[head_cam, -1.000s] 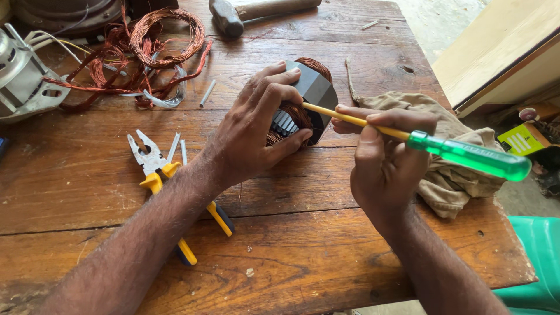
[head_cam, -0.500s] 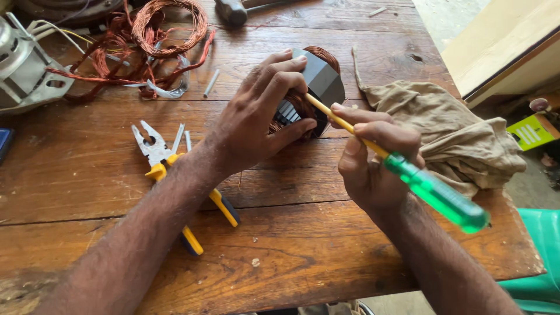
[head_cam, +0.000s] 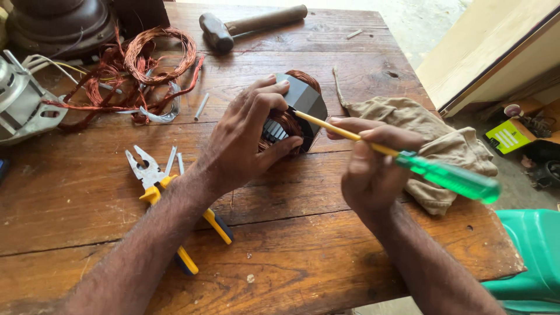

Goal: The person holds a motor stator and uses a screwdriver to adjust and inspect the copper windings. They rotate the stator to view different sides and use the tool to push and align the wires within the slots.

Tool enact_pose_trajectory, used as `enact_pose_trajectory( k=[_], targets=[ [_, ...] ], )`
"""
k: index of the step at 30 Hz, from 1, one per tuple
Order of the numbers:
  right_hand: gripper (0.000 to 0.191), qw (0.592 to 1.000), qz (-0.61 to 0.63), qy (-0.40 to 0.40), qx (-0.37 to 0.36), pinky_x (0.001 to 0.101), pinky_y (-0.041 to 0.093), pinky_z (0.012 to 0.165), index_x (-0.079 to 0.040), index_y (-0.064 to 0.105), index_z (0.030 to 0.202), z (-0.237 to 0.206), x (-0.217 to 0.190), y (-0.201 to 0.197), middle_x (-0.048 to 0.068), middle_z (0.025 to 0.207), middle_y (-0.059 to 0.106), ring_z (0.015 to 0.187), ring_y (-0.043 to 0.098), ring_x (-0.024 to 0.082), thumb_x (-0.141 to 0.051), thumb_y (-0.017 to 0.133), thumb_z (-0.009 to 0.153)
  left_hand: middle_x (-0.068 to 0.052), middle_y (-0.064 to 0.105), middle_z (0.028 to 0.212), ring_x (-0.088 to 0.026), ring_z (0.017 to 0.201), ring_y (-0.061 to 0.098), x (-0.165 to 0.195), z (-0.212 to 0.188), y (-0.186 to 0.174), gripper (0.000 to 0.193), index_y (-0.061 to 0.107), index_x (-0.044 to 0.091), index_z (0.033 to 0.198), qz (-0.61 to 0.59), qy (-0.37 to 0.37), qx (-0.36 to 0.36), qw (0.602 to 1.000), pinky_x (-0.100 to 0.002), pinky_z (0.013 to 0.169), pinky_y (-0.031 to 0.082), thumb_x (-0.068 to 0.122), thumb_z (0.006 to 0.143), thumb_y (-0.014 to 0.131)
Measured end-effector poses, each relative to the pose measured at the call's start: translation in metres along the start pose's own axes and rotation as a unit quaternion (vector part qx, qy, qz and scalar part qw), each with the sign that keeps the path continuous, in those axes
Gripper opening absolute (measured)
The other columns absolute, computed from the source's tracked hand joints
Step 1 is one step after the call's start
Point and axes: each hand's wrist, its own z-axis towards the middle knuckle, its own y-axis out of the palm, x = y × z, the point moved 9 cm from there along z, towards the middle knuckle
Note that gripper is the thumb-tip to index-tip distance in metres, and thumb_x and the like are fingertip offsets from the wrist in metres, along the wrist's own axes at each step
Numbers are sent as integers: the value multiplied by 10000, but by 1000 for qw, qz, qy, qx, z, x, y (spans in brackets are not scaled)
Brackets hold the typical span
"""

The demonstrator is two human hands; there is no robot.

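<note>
The left hand [head_cam: 245, 140] is clamped over a small motor core [head_cam: 294, 111] — a grey block of stacked metal with copper windings showing at its far end and underneath the fingers. The fingers curl over the top, the thumb presses against the near side, and the core rests on the wooden table [head_cam: 326, 256] beneath the palm.

The right hand [head_cam: 373, 169] is closed around a screwdriver [head_cam: 408, 158], pinching its yellow shaft between thumb and forefinger. The green see-through handle sticks out to the right of the hand, and the tip reaches left to touch the core just beside the left thumb and fingertips.

Just beyond the right hand lies a crumpled tan cloth [head_cam: 431, 125], partly under the screwdriver handle. Beside the left forearm, on its outer side, lie pliers [head_cam: 169, 198] with yellow and dark grips, jaws open. Farther out past the left hand sits a tangle of copper wire [head_cam: 140, 70], and a hammer [head_cam: 245, 23] lies well beyond both hands — near the far edge of the table.
</note>
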Motion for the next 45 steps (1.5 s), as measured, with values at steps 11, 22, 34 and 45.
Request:
enact_pose_trajectory(
  k=[11,22,34,45],
  targets=[
    [164,990,30,63,125,348,676,710,-91,355,1253,10,16,-43,258,1030,690,904,756,257,-171,434,1134,-191,563,1432,-411,1393,502,8,2,11,495,527,121,1264,81,0,10,997,-614,1129,461,432,951,752],
    [548,857,-261,418,-150,263,498,450,-16,531,1429,-9,116,-52,37,707,693,550,645,127,-174,689,929,-236,489,1523,-416,1416,461,0,-17,-1,715,428,102,1491,99,-13,28,995,-559,1182,488,353,924,784],
    [456,949,-246,140,-142,307,671,659,-86,435,1545,-10,86,-18,136,1027,721,785,740,160,-276,649,1189,-294,731,1070,-231,566,727,-58,-42,10,706,303,101,1491,20,-182,-63,981,-463,579,662,399,1021,738],
    [848,945,-224,35,-237,446,639,1027,-109,161,1600,-22,57,33,280,1456,569,1330,655,368,-280,822,1099,-175,751,829,-268,635,738,-42,-38,-2,614,323,112,1449,44,-117,-56,991,-575,744,544,237,1004,727]
  ],
)
